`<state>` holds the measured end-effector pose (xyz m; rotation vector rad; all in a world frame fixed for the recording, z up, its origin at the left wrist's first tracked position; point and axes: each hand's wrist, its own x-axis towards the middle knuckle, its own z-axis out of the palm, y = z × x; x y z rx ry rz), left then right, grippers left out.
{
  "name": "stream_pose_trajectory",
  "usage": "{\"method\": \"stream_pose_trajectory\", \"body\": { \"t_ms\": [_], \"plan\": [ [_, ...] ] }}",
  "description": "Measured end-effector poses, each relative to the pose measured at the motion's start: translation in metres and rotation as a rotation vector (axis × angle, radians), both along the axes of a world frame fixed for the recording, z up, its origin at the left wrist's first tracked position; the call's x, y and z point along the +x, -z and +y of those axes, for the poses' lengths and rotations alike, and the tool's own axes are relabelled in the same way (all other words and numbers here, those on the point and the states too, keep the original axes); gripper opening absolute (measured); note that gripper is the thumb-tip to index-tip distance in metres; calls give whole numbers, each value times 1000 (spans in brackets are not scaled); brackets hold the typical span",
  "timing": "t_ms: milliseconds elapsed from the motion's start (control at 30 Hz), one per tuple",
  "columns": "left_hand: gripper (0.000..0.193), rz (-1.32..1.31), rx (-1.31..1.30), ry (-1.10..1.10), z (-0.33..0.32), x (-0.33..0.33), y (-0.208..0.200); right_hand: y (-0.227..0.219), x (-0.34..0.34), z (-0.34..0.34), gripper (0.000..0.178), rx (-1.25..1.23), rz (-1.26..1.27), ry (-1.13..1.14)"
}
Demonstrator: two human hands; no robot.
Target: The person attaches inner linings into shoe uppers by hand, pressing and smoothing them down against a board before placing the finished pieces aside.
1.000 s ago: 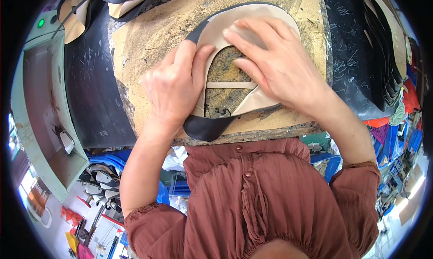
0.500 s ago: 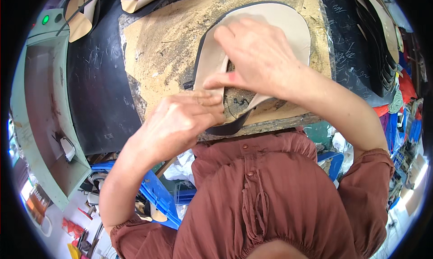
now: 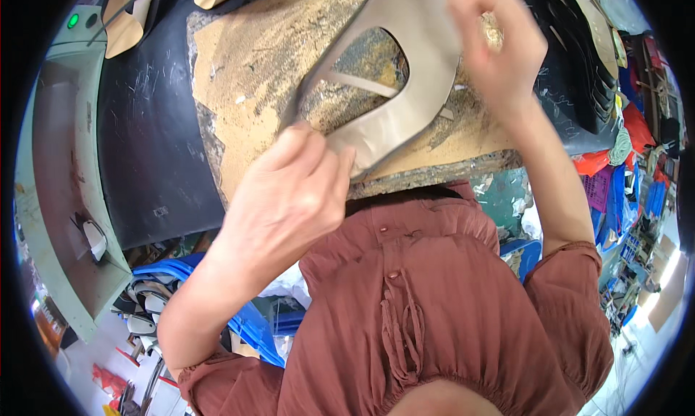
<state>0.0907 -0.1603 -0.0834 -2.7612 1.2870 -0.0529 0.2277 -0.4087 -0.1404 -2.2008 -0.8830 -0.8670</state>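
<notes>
A U-shaped beige piece with a dark edge [image 3: 427,61], like a shoe upper, is raised and tilted over the worn yellowish work board [image 3: 250,76]. My left hand [image 3: 293,181] grips its two near ends, fingers closed on them. At the piece's far right edge is my right hand [image 3: 503,50], smeared by motion with the fingers curled; whether it touches the piece is unclear. Through the opening in the piece shows a thin pale strip [image 3: 362,83] on the board.
Black sheeting [image 3: 156,141] covers the table on both sides of the board. Stacked dark and beige pieces [image 3: 590,61] lie at the far right, more beige pieces [image 3: 127,25] at the far left. A pale green metal trough [image 3: 43,191] stands left; a blue bin [image 3: 253,325] is below.
The beige piece has turned and lifted off the board, its ends gathered in my left hand. My right hand has moved from its middle to the right. The pale strip has come into sight.
</notes>
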Motion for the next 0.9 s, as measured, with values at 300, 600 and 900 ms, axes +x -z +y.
{"method": "stream_pose_trajectory", "body": {
  "t_ms": [300, 600, 900],
  "plan": [
    [50, 120, 201, -44, 12, -36, 2, 12, -90, -1, 73, -516, 435, -514],
    [37, 201, -547, -125, -24, -4, 6, -63, -87, 17, 89, -246, 553, -498],
    [20, -105, -1149, -575, -3, -22, 22, -113, -60, -44, 16, -167, 385, -110]
  ]
}}
